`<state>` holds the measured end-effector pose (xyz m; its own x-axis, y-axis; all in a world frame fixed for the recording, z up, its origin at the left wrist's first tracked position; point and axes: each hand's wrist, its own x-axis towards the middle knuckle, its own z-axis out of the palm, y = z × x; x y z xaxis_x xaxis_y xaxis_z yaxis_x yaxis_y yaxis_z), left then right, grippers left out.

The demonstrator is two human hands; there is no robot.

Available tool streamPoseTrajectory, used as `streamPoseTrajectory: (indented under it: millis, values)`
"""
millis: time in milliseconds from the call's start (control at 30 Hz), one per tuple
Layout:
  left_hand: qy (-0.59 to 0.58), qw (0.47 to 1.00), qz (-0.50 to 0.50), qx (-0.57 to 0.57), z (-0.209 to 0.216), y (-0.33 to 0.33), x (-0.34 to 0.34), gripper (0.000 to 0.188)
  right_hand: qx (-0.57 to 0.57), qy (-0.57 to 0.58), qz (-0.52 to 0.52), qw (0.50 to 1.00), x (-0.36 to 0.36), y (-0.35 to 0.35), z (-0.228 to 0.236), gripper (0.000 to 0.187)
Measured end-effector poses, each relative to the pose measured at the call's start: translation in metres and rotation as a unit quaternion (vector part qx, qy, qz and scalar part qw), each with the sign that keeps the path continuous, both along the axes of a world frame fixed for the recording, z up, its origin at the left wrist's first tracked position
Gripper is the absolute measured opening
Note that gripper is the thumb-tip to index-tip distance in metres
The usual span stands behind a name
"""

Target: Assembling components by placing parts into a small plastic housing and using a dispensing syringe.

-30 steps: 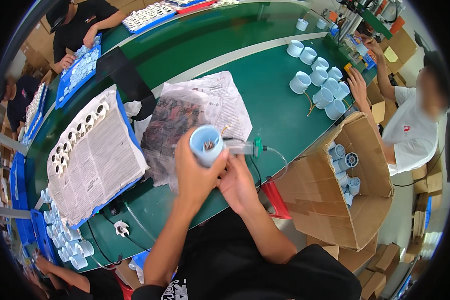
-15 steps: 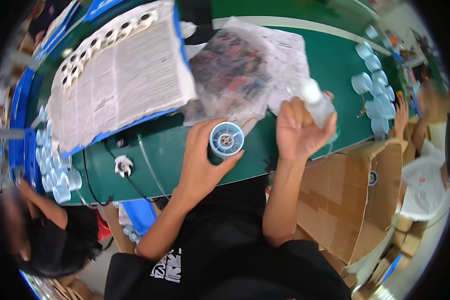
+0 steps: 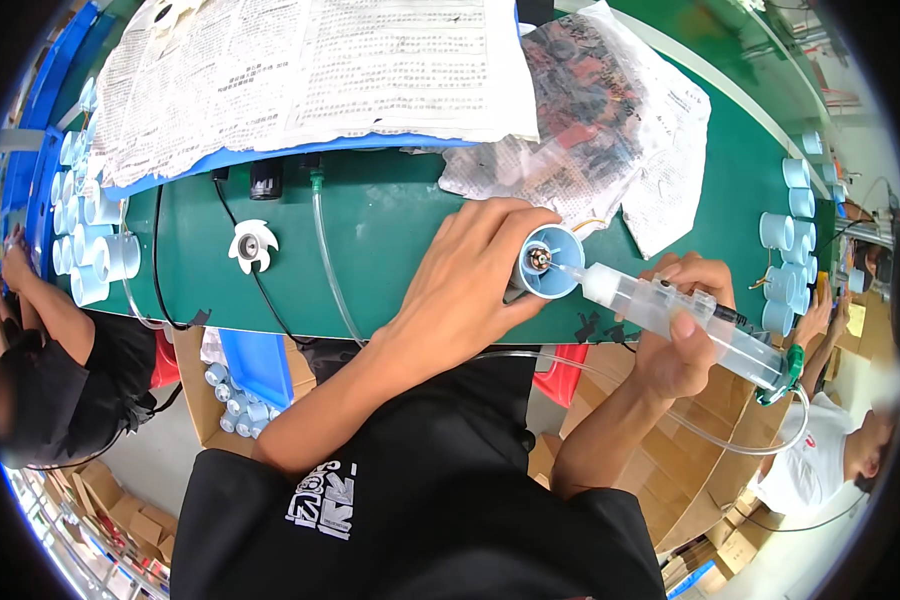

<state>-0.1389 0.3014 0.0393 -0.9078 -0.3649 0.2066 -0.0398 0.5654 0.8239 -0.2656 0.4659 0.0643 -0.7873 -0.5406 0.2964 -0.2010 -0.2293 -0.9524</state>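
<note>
My left hand (image 3: 460, 268) is wrapped round a light blue cup-shaped plastic housing (image 3: 566, 247), tilted so its mouth faces right. Inside its mouth a round core with copper-coloured bits is visible. In my right hand (image 3: 682, 355) lies a clear dispensing syringe (image 3: 630, 300) with a white front end and a green cap (image 3: 792, 372) at the back. Its thin needle reaches into the mouth of the housing, close to the core; whether it touches cannot be made out. A clear hose (image 3: 760, 448) loops away from the green cap.
A newspaper-covered blue tray (image 3: 310, 80) stands at the back left. Beside it lies a plastic-covered sheet (image 3: 580, 95). More blue housings (image 3: 115, 257) cluster left, others (image 3: 776, 230) right. A white fan wheel (image 3: 253, 246) sits near cables. Co-workers are at both sides; a cardboard box (image 3: 660, 460) stands below right.
My right hand has turned the syringe so its needle points left into the housing. My left hand has tipped the housing toward it. The view has shifted.
</note>
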Motion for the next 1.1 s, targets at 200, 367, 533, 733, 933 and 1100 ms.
streamPoseTrajectory:
  millis: [200,367,533,733,933,1100]
  values:
    - [0.004,1.000,0.004,-0.002,-0.0035,0.0012,-0.0006,0.057,0.026,-0.013,-0.006,1.000,0.0013,0.0043,-0.0012,0.043]
    - [0.005,1.000,0.003,0.001,-0.0042,0.0022,-0.0006,0.057,0.028,-0.010,-0.014,0.999,0.0014,0.0044,-0.0016,0.043]
    - [0.007,1.000,0.004,-0.005,-0.0034,0.0023,-0.0007,0.057,0.038,-0.004,-0.027,0.999,0.0028,0.0049,0.0019,0.045]
    - [0.007,1.000,0.000,-0.005,-0.0034,0.0015,-0.0009,0.057,0.037,0.013,-0.029,0.999,0.0022,0.0028,0.0016,0.044]
    - [0.005,1.000,0.004,-0.005,-0.0035,0.0015,-0.0008,0.057,0.036,0.001,-0.025,0.999,0.0020,0.0021,0.0013,0.044]
    - [0.003,1.000,0.003,-0.006,-0.0034,0.0017,-0.0008,0.057,0.038,0.011,-0.030,0.999,0.0018,0.0013,0.0029,0.045]
